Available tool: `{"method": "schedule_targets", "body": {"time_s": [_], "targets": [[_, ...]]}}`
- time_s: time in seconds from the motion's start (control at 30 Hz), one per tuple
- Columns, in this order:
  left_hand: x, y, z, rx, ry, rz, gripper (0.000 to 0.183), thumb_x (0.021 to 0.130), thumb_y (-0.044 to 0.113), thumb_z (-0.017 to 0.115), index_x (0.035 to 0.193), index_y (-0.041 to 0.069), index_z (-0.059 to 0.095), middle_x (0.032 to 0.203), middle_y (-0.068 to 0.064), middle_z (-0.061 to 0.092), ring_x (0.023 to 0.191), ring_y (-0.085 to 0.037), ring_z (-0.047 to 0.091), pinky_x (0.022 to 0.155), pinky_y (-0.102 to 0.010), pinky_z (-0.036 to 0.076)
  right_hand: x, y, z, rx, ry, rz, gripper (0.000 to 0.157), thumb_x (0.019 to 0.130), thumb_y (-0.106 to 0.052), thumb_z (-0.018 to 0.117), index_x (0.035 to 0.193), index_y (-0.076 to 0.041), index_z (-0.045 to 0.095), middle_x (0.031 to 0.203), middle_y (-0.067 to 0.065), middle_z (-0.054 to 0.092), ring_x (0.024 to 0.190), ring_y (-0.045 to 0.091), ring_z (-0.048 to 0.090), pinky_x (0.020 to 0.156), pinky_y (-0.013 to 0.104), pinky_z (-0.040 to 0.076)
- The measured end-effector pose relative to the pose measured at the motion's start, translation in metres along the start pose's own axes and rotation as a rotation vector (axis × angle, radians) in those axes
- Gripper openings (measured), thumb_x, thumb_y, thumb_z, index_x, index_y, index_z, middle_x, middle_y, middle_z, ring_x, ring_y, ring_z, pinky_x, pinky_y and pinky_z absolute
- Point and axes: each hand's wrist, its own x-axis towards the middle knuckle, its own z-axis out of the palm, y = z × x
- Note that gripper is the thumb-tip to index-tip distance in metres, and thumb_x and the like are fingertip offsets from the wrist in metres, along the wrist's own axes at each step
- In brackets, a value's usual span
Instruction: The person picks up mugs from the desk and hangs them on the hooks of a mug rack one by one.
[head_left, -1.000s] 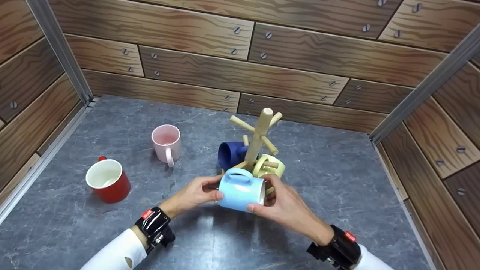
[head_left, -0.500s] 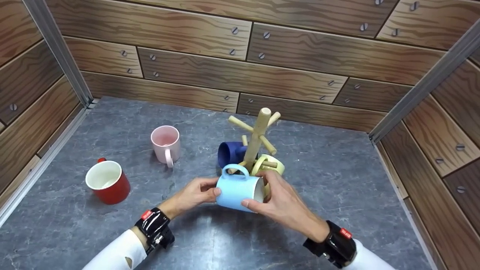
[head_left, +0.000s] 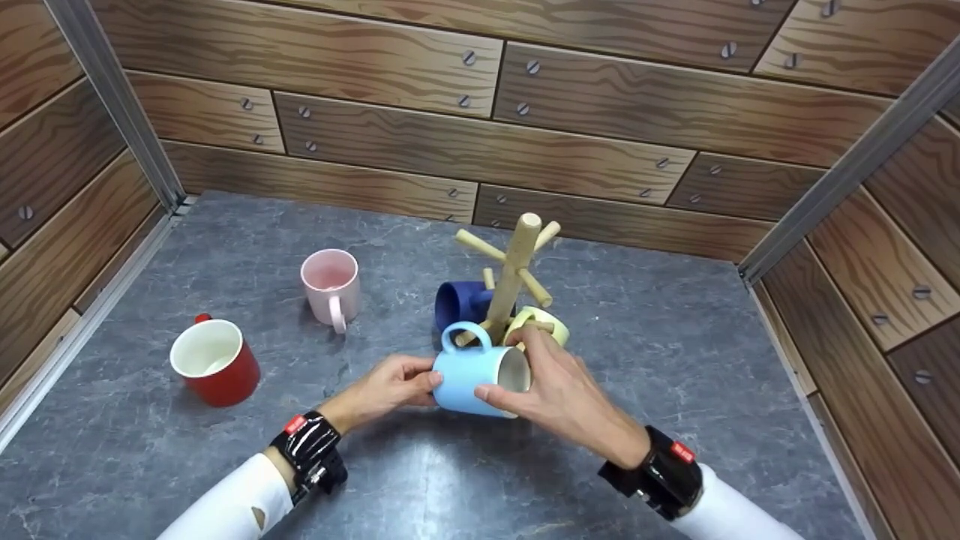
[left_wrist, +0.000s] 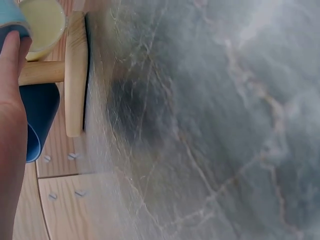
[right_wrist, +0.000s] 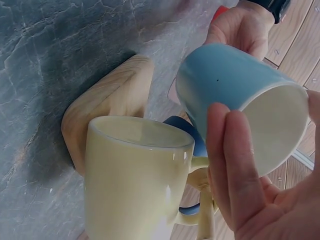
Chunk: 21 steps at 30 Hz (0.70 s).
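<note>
A light blue mug lies sideways in the air between both hands, its handle up and its mouth toward the right. The left hand grips its base end, thumb on the near side. At the rim, the right hand holds it with thumb in front and fingers behind. Just behind stands a wooden mug tree. A dark blue mug and a pale yellow mug hang on its lower pegs. In the right wrist view, the right fingers press the light blue mug's wall beside the yellow mug.
A pink mug stands upright left of the mug tree. Farther left and nearer is a red mug with a white inside. The grey marbled table is enclosed by wood-patterned walls. Bare upper pegs stick out above the mugs.
The light blue mug has shifted slightly up and left and turned, so its handle stands higher and more of its mouth shows. The right hand has moved left with it.
</note>
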Motion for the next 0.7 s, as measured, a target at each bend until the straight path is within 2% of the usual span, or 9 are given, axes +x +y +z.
{"method": "schedule_targets", "body": {"time_s": [0.2, 0.37, 0.57, 0.7], "targets": [[0.0021, -0.0022, 0.0007, -0.035, -0.005, -0.011, 0.042, 0.108, 0.021, 0.057, 0.135, -0.012, 0.058, 0.124, -0.017, 0.069, 0.113, -0.024, 0.069, 0.102, -0.045, 0.054, 0.0036, 0.0022, 0.0018, -0.002, -0.02, 0.003, 0.072, 0.084, -0.073, 0.069, 0.126, -0.017, 0.052, 0.114, 0.003, 0.059, 0.093, 0.019, 0.06, 0.073, 0.037, 0.053], [0.0043, -0.006, 0.0019, -0.083, -0.005, -0.019, 0.039, 0.109, 0.016, 0.054, 0.132, -0.014, 0.059, 0.126, -0.02, 0.067, 0.115, -0.028, 0.068, 0.101, -0.042, 0.055, 0.0021, 0.004, 0.0038, -0.021, -0.04, -0.007, 0.083, 0.083, -0.074, 0.071, 0.135, -0.012, 0.052, 0.126, 0.01, 0.057, 0.105, 0.024, 0.061, 0.084, 0.044, 0.056], [0.0064, -0.0079, -0.0006, -0.035, 0.029, -0.026, 0.036, 0.109, 0.016, 0.054, 0.124, -0.015, 0.062, 0.119, -0.02, 0.07, 0.11, -0.028, 0.071, 0.097, -0.043, 0.058, -0.0013, 0.0055, 0.0052, 0.009, -0.078, -0.004, 0.089, 0.08, -0.07, 0.077, 0.14, -0.012, 0.048, 0.128, 0.011, 0.056, 0.106, 0.025, 0.062, 0.083, 0.042, 0.057], [0.0086, -0.0053, -0.0014, -0.015, 0.037, -0.044, 0.035, 0.109, 0.015, 0.054, 0.123, -0.016, 0.063, 0.116, -0.02, 0.071, 0.109, -0.028, 0.071, 0.097, -0.044, 0.057, -0.0019, 0.0071, 0.0075, 0.01, -0.074, -0.006, 0.089, 0.079, -0.07, 0.077, 0.14, -0.011, 0.048, 0.129, 0.012, 0.056, 0.107, 0.026, 0.062, 0.083, 0.042, 0.057]]}}
